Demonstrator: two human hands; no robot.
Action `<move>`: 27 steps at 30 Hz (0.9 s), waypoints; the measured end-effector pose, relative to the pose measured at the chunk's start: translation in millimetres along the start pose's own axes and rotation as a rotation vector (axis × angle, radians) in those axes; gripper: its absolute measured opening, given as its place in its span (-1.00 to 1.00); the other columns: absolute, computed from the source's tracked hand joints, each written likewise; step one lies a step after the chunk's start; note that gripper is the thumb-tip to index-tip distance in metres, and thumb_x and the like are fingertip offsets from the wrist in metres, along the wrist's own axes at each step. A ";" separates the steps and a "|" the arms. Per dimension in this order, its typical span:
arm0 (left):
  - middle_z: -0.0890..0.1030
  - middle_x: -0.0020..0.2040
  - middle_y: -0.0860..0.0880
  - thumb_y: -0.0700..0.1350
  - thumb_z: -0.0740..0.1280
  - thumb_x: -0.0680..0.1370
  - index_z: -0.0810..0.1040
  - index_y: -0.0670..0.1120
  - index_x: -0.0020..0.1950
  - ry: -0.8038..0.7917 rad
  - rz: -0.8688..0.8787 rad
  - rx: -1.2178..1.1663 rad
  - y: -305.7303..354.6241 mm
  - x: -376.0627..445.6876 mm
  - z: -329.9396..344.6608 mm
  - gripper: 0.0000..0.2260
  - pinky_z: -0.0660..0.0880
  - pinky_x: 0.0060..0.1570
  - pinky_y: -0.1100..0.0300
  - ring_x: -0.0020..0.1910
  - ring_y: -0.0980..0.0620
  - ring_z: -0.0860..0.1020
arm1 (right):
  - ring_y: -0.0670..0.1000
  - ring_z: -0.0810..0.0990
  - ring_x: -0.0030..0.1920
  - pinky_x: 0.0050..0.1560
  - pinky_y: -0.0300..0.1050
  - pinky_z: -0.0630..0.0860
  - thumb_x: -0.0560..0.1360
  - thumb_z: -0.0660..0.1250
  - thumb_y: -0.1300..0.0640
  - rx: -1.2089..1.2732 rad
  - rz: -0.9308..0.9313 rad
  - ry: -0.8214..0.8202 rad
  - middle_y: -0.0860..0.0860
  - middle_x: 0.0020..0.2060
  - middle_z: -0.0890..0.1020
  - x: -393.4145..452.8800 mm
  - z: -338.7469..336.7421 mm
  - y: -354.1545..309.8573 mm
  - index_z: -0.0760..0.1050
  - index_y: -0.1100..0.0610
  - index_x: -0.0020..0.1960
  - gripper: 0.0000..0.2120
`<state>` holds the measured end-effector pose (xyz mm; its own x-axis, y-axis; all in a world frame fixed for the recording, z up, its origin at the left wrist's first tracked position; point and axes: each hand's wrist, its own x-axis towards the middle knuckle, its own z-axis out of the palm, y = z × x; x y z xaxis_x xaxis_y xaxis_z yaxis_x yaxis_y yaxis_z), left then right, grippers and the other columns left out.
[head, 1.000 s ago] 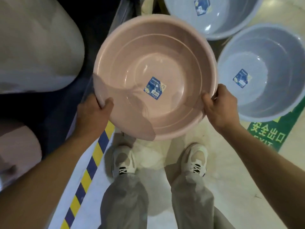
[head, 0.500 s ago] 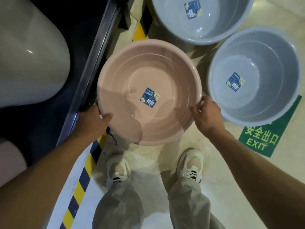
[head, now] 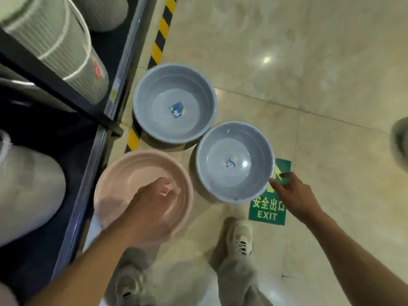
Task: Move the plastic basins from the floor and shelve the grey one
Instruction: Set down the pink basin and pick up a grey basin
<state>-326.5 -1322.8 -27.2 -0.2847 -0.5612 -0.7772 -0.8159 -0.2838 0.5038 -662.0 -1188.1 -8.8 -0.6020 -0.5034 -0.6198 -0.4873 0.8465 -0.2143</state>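
Observation:
A pink plastic basin (head: 119, 180) sits on the floor against the base of the shelf, in front of my feet. My left hand (head: 154, 199) hovers over its inside, blurred, fingers loosely apart and holding nothing. Two grey basins with blue stickers stand on the floor beyond it: the nearer grey basin (head: 212, 151) to the right of the pink one, and the farther grey basin (head: 152, 102) by the shelf. My right hand (head: 293, 193) reaches to the nearer grey basin's right rim with its fingertips at the edge, open.
A dark metal shelf (head: 97, 155) runs along the left, holding ribbed white tubs (head: 55, 40) and a pale container (head: 26, 191). Yellow-black tape (head: 163, 25) marks the floor by the shelf. A green EXIT sticker (head: 268, 212) lies beside my right shoe (head: 240, 237).
The pink basin, held at its rim by both hands earlier, now rests on the floor. Both hands have let go; the right has moved to the nearer grey basin's rim.

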 end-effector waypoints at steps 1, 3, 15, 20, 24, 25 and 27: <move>0.63 0.13 0.07 0.10 0.27 0.62 0.49 0.09 0.35 -0.013 0.019 0.059 16.7 -0.7 5.6 -0.69 0.47 0.23 -0.03 0.20 -0.06 0.58 | 0.26 0.67 0.09 0.07 0.10 0.56 0.58 0.27 -0.26 0.007 0.026 0.003 0.17 0.00 0.74 5.7 -13.3 12.3 0.44 0.12 0.39 -0.44; 0.65 0.14 -0.02 0.07 0.25 0.63 0.54 -0.02 0.28 0.046 0.085 0.185 47.5 4.5 21.6 -0.71 0.51 0.19 -0.05 0.19 -0.12 0.59 | 0.23 0.68 0.06 0.03 0.06 0.56 0.58 0.27 -0.26 0.020 0.057 0.001 0.14 -0.03 0.75 22.7 -33.2 37.8 0.43 0.11 0.38 -0.45; 0.60 0.30 -0.22 0.02 0.45 0.56 0.39 -0.17 0.51 0.237 -0.240 0.008 103.9 139.6 105.9 -0.41 0.42 0.14 0.00 0.27 -0.25 0.55 | 0.15 0.68 0.07 0.09 0.14 0.60 0.56 0.22 -0.34 -0.012 -0.005 -0.133 0.05 0.11 0.71 173.7 -25.8 101.2 0.33 0.02 0.43 -0.40; 0.66 0.12 -0.19 -0.03 0.49 0.52 0.46 -0.20 0.42 0.254 -0.237 0.068 85.6 183.4 124.4 -0.47 0.42 0.00 0.04 0.00 -0.14 0.54 | 0.17 0.64 0.14 0.10 0.09 0.54 0.55 0.22 -0.35 0.002 0.065 -0.150 0.08 0.23 0.65 208.2 12.0 111.7 0.33 0.04 0.45 -0.36; 0.65 0.13 -0.25 -0.06 0.47 0.52 0.47 -0.20 0.28 0.282 -0.301 0.052 63.0 212.6 134.9 -0.59 0.43 -0.06 0.03 -0.04 -0.17 0.52 | 0.15 0.66 0.09 0.08 0.08 0.56 0.54 0.20 -0.37 -0.026 0.066 -0.229 0.06 0.20 0.67 225.3 46.3 116.2 0.33 0.04 0.44 -0.36; 0.64 0.13 -0.27 -0.06 0.47 0.52 0.46 -0.20 0.23 0.278 -0.316 0.053 58.7 218.9 137.7 -0.62 0.45 -0.06 0.00 -0.03 -0.20 0.53 | 0.14 0.66 0.08 0.06 0.07 0.56 0.54 0.19 -0.37 -0.041 0.062 -0.258 0.05 0.19 0.67 228.3 54.3 116.4 0.34 0.03 0.41 -0.38; 0.61 0.15 -0.32 -0.04 0.45 0.54 0.44 -0.22 0.24 0.276 -0.349 0.056 52.4 230.1 142.8 -0.61 0.51 -0.02 -0.08 0.03 -0.30 0.56 | 0.14 0.65 0.03 0.02 0.06 0.57 0.54 0.20 -0.35 -0.054 0.056 -0.293 0.05 0.17 0.67 234.6 68.8 114.5 0.37 0.03 0.35 -0.43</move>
<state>-506.6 -1355.7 -233.5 0.1513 -0.6275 -0.7637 -0.8675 -0.4547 0.2017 -815.5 -1197.4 -230.7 -0.4249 -0.3779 -0.8226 -0.4958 0.8574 -0.1378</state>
